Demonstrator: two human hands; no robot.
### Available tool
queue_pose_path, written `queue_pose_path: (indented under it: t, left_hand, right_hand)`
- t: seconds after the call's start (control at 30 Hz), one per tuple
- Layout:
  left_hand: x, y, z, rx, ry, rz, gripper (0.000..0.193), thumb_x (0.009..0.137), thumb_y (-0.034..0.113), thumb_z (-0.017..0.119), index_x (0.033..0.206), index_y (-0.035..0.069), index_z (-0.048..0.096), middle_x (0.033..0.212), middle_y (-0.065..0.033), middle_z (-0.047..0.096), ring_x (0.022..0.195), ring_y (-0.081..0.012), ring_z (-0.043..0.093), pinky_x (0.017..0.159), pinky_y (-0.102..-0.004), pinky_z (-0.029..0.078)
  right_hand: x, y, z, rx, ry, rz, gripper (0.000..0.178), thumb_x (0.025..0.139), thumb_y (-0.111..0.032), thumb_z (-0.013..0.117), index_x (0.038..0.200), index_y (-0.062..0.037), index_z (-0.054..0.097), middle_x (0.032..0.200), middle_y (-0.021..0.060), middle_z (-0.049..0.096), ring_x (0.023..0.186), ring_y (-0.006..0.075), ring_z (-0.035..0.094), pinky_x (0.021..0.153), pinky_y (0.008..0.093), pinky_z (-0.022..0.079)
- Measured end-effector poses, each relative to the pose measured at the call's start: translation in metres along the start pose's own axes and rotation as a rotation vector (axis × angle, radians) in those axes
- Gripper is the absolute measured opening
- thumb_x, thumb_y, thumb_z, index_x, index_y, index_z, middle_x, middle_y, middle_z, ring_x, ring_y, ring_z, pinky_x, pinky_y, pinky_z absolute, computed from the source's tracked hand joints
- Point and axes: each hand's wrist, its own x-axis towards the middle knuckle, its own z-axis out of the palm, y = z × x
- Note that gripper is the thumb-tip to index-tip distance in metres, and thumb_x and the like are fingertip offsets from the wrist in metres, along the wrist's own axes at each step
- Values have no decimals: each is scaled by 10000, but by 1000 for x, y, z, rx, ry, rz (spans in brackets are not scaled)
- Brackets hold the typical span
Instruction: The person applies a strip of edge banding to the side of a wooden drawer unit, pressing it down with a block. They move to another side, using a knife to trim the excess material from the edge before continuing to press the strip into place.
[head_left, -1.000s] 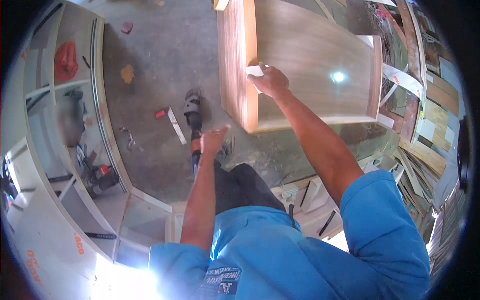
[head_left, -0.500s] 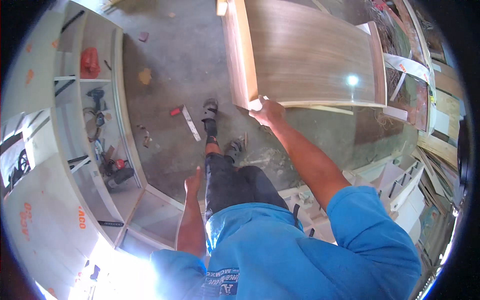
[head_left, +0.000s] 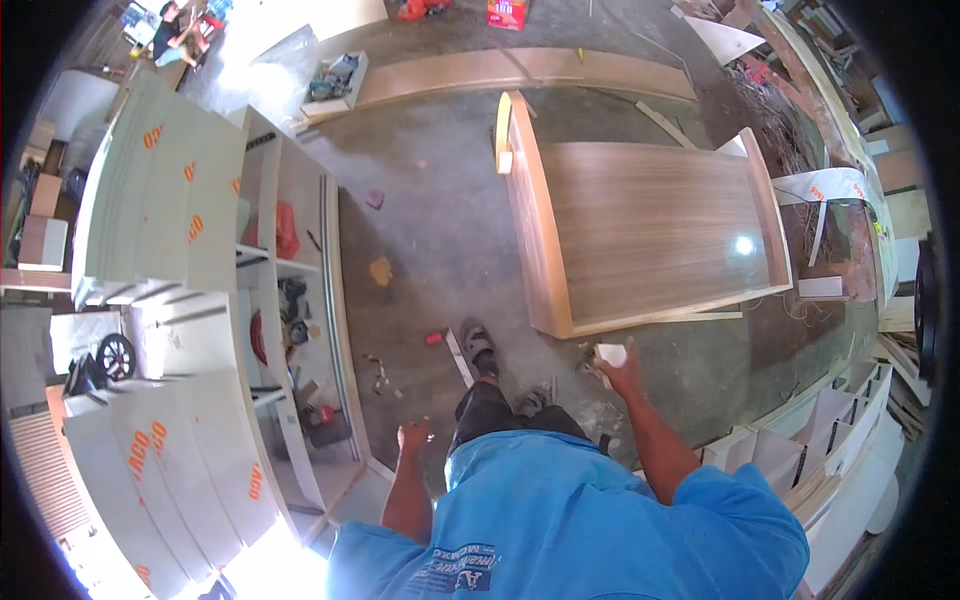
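Observation:
My right hand (head_left: 622, 378) is closed round a small white block-like piece (head_left: 611, 354), just off the near corner of a large wood-grain furniture panel (head_left: 660, 230). That panel lies flat, with a raised light-wood edge (head_left: 545, 240) along its left side and a curved yellowish strip (head_left: 503, 135) at that edge's far end. My left hand (head_left: 413, 434) hangs low at my left side with its fingers curled; whatever may be in them is too small to make out. On the floor by my foot lies a flat metal strip with a red end (head_left: 459, 356).
A pale cabinet frame (head_left: 340, 300) holding tools and a red bag (head_left: 287, 235) stands at left. A long board (head_left: 450, 82) and a tool box (head_left: 335, 82) lie beyond. White drawer-like boxes (head_left: 800, 430) sit at right. A person (head_left: 175, 38) sits at far left.
My right hand has come away from the panel's corner, toward me, with the white piece in it. My left hand's raised digit has curled in. The view has tilted up to show more beyond.

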Motion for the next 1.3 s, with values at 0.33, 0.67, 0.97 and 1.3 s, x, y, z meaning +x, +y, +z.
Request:
queue_pose_path:
  t: [0.33, 0.67, 0.97, 1.3]
  left_hand:
    - [86, 135, -142, -157, 18, 295, 336, 874, 346, 699, 763, 36, 766, 677, -107, 695, 652, -215, 705, 636, -396, 537]
    - [77, 161, -233, -1, 116, 651, 228, 943, 253, 641, 903, 42, 718, 745, -79, 697, 604, -192, 674, 509, -348, 507]
    - [116, 239, -256, 354, -11, 354, 244, 931, 268, 567, 907, 93, 736, 798, -120, 714, 653, -290, 697, 586, -435, 545]
    - [187, 519, -356, 258, 3, 449, 229, 908, 270, 588, 929, 91, 731, 836, -115, 722, 673, -296, 698, 634, -446, 551]
  right_hand:
    - [49, -71, -19, -90, 30, 336, 1002, 659, -508, 860, 1431, 23, 506, 1352, 277, 606, 1219, 389, 622, 1032, 445, 501]
    - [149, -143, 26, -292, 171, 397, 974, 624, -507, 839, 1391, 9, 531, 1366, 263, 586, 1265, 413, 581, 1047, 493, 490]
    - [248, -183, 37, -362, -61, 693, 1196, 652, -538, 898, 1569, -67, 292, 1510, 167, 480, 1411, 360, 455, 1147, 565, 384]
    - [418, -269, 52, -428, 52, 471, 457, 745, -370, 798, 1097, -84, 742, 1094, 161, 729, 1015, 361, 701, 858, 532, 534]
